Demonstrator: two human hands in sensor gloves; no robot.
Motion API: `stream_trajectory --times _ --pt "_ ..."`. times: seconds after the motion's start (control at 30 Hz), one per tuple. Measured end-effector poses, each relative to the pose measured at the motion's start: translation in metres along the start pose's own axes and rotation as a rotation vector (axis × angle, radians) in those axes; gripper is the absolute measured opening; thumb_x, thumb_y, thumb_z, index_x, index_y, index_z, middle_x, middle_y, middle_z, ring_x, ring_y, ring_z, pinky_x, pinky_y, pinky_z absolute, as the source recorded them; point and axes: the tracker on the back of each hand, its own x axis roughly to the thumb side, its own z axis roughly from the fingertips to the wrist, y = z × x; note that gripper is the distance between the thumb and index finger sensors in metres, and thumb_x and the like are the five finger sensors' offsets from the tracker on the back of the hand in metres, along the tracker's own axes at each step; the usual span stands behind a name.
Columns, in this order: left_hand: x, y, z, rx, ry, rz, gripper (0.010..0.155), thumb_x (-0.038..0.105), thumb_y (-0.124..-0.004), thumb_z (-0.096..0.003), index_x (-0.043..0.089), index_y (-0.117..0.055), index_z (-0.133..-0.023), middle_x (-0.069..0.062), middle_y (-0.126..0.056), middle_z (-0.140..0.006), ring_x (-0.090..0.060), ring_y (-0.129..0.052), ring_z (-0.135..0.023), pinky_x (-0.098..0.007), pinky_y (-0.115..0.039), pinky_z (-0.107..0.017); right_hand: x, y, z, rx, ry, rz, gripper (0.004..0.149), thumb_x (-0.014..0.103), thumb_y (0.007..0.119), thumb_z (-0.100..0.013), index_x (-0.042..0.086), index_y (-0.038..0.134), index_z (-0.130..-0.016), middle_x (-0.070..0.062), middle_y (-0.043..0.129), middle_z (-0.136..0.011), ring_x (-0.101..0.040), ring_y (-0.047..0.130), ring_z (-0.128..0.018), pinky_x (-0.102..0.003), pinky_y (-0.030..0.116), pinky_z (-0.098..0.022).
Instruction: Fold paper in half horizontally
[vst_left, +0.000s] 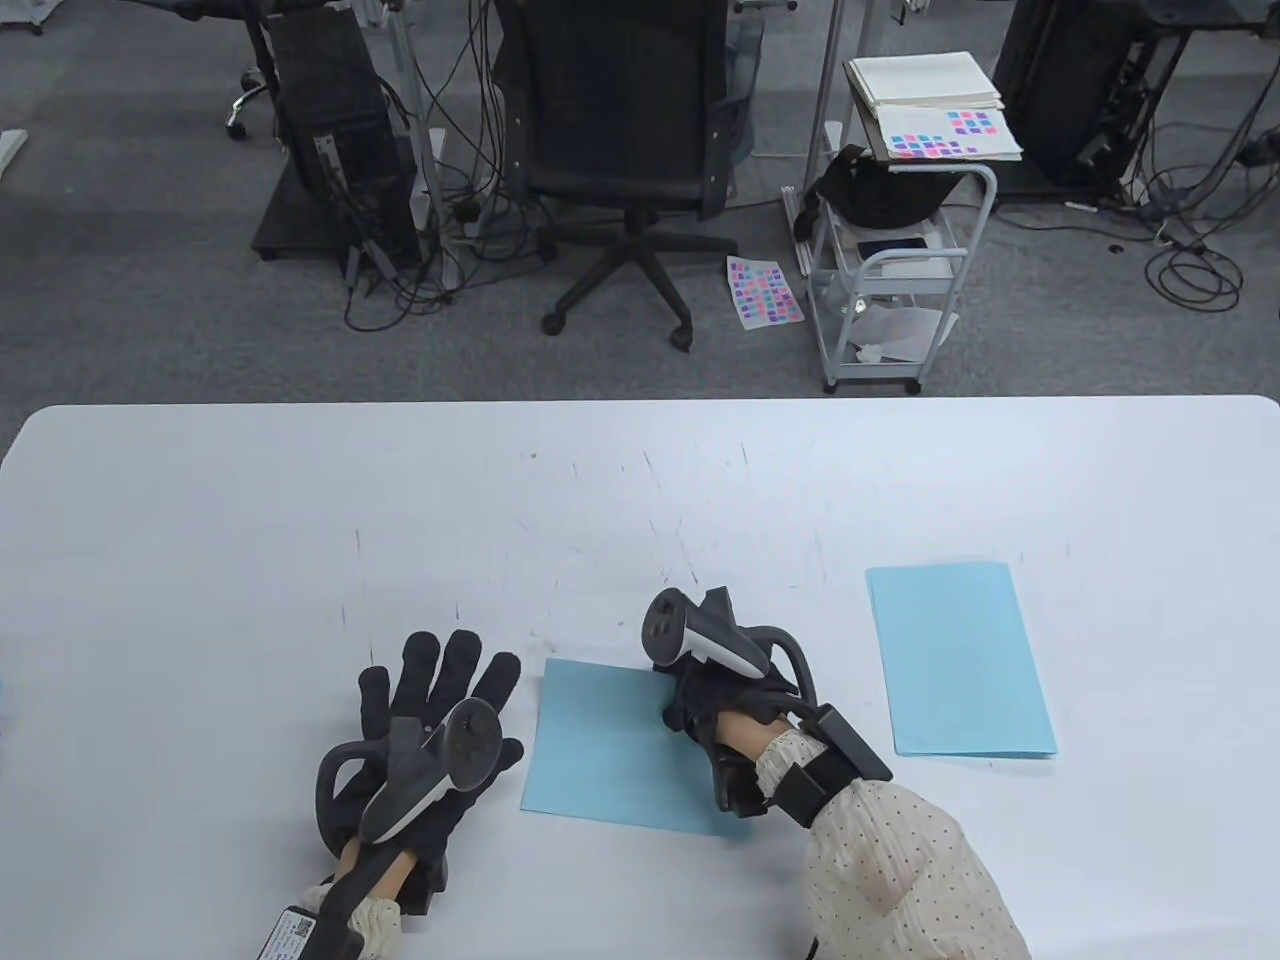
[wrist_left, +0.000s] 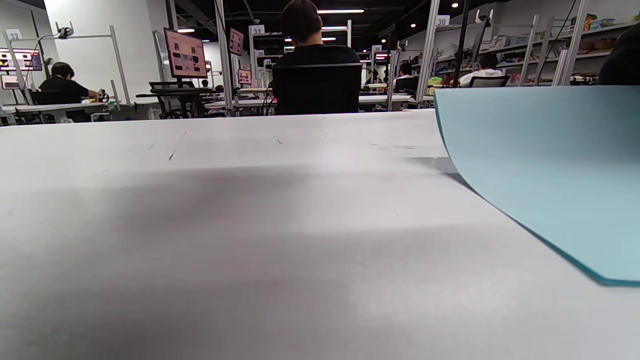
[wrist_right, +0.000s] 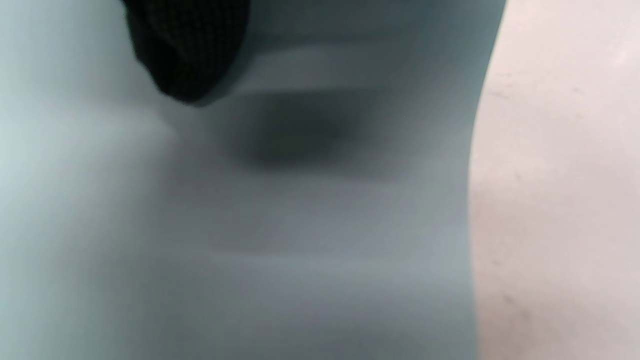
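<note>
So the right hand (vst_left: 735, 700) is planted on the light blue paper (vst_left: 610, 750), down on its right part, with the fingers curled under the tracker. I honestly can't tell whether they're pinching a layer or just pressing; the right wrist view only shows one dark fingertip (wrist_right: 187, 55) over blurry blue. The sheet lies flat on the white desk (vst_left: 300, 500) between the two hands, its left edge just beside the left hand (vst_left: 435, 730). That left hand is spread wide, fingers fanned out, holding nothing, and looks to rest on the desk just off the paper.

From the left wrist view the paper's far edge curls upward, so it's thin, light and floppy, no stiffness to speak of. My guess is it'll skate on that smooth desk if one side isn't pinned. Best grab is an edge or corner, pinched lightly, while the other palm holds the rest down.

Further out, beyond the right hand and to its right, a second blue sheet (vst_left: 960, 660) lies by itself, apparently already folded.
</note>
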Motion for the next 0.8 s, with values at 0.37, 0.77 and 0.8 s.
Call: stream_trajectory --times 0.37,0.77,0.8 --pt "-0.002 0.000 0.001 -0.007 0.002 0.007 0.078 0.066 -0.063 -0.0325 0.063 -0.024 -0.100 0.022 -0.016 -0.121 -0.019 -0.013 -0.117 -0.060 -0.023 -0.087 -0.035 -0.019 0.023 -0.128 -0.011 -0.306 0.041 0.026 0.067 -0.045 0.027 0.072 -0.085 0.003 0.088 -0.065 -0.027 0.084 -0.077 -0.055 0.056 -0.070" --pt "-0.001 -0.001 0.000 -0.016 -0.017 0.017 0.078 0.066 -0.063 -0.0325 0.063 -0.024 -0.100 0.022 -0.016 -0.121 -0.019 -0.013 -0.117 -0.060 -0.024 -0.087 -0.135 -0.046 0.056 -0.438 0.252 -0.715 0.041 0.025 0.067 -0.044 0.026 0.077 -0.084 0.002 0.093 -0.060 -0.027 0.091 -0.069 -0.056 0.060 -0.068" --pt "-0.001 -0.001 0.000 -0.015 -0.018 0.017 0.078 0.066 -0.063 -0.0325 0.063 -0.024 -0.100 0.021 -0.016 -0.121 -0.020 -0.013 -0.117 -0.060 -0.024 -0.087 -0.147 -0.048 0.059 -0.453 0.285 -0.734 0.041 0.025 0.067 -0.044 0.026 0.077 -0.084 0.002 0.092 -0.060 -0.027 0.091 -0.069 -0.056 0.059 -0.068"
